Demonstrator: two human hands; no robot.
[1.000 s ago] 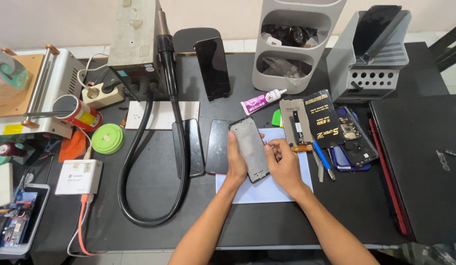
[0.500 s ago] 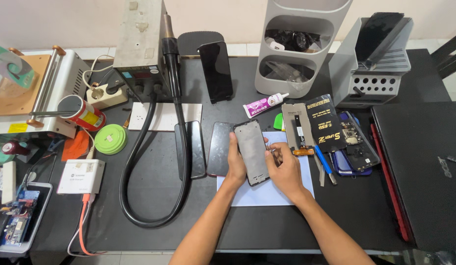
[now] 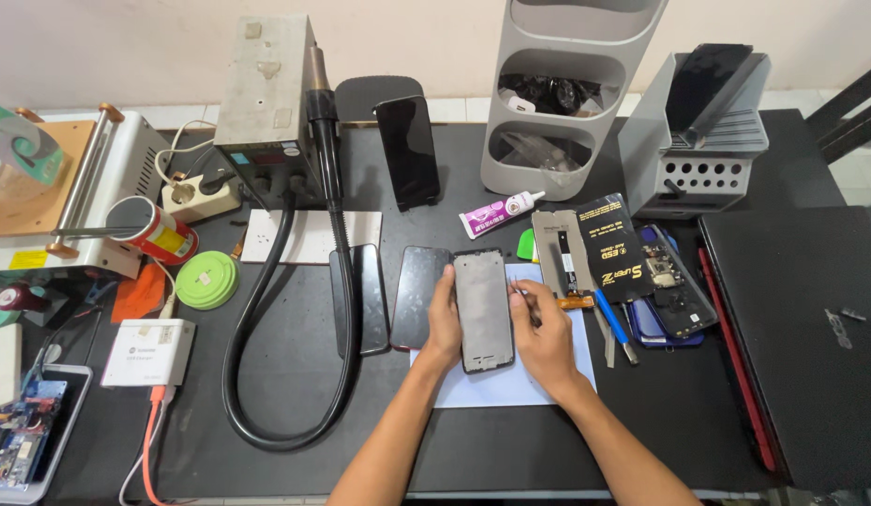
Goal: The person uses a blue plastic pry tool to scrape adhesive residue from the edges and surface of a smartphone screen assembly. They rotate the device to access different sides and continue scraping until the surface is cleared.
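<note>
Right now I see both of my hands on a grey phone frame (image 3: 483,309), which lies lengthwise on a white sheet of paper (image 3: 510,379) on the black worktable (image 3: 295,468). My left hand (image 3: 444,323) rests along the frame's left edge, fingers curled against its side, pinning it down rather than lifting it. My right hand (image 3: 544,337) sits at the frame's right edge with its fingers closed around a thin pair of tweezers (image 3: 523,298), whose tip shows just beside the frame's upper right side; I cannot tell whether the tip touches the frame. Just left of the frame, partly under my left hand, lies a dark phone (image 3: 418,295) with a reddish rim, and left of that a black phone-shaped slab (image 3: 360,295). Beyond that slab a thick black hose (image 3: 267,375) loops down and back up to a beige hot-air station (image 3: 267,94) well behind the frame on its left. Right of the frame I see an opened phone back with a flex cable (image 3: 559,258), a black packet with gold print (image 3: 615,248), a blue-handled tool (image 3: 614,323) and a stack of phone parts (image 3: 670,290). Behind the frame stands a black phone (image 3: 407,150) propped upright, with a small glue tube (image 3: 496,214) lying between it and a grey tiered organiser (image 3: 571,103). Far right of the frame a closed black laptop (image 3: 801,328) lies flat. Well to the frame's left are a round green case (image 3: 207,279) and a white box (image 3: 149,351).
</note>
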